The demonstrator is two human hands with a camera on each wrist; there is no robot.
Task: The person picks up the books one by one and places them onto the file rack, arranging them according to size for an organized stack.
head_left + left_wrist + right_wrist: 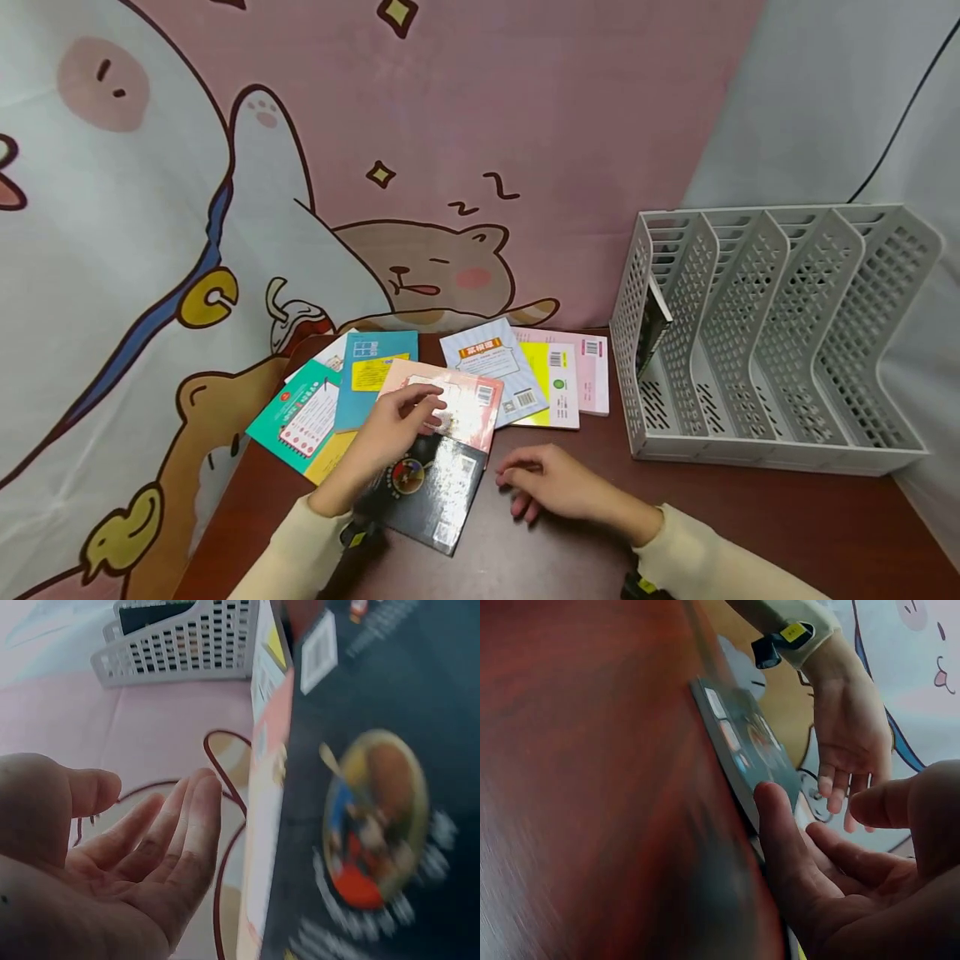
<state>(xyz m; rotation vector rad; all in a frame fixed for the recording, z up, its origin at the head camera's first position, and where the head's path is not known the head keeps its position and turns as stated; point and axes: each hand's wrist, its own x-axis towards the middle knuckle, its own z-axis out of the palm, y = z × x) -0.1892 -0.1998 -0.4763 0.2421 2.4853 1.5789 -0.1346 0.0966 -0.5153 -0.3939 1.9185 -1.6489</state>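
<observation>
My left hand hovers over a pink book and a black book with a round picture on its cover. In the left wrist view its fingers are loosely bent and hold nothing, with the black cover beside them. The black book overlaps the lower part of the pink one. My right hand is just right of these books, low over the table, its fingers relaxed with nothing between them. From the right wrist, the black book lies flat past the fingertips, and my left hand appears beyond it.
Left of the pink book lie a green book and a blue book. Behind are a light blue booklet, a yellow-and-white book and a pink-covered book. A grey slotted rack stands right, a dark book in its leftmost compartment.
</observation>
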